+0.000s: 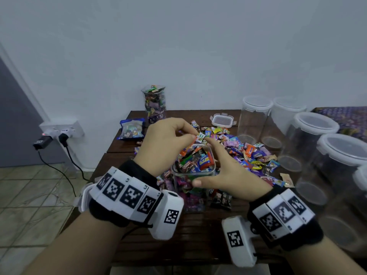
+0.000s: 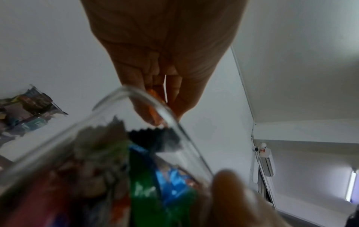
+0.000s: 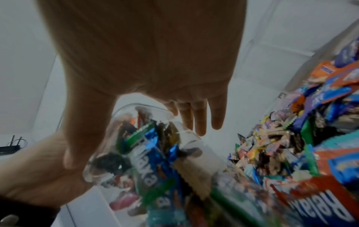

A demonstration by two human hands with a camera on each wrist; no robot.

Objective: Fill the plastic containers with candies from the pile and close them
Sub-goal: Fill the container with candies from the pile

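The right hand [image 1: 224, 173] grips the nearly full container [image 1: 190, 197] beside the pile [image 1: 250, 153] on the desk [image 1: 188, 241], while the left hand [image 1: 166, 141], pinching a candy [image 1: 200, 137] just above its mouth, should release it low and centrally.

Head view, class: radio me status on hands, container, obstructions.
Status: left hand pinches candy over container; right hand grips it. Container nearly full, lid off, lying beyond pile. Nothing in the way.
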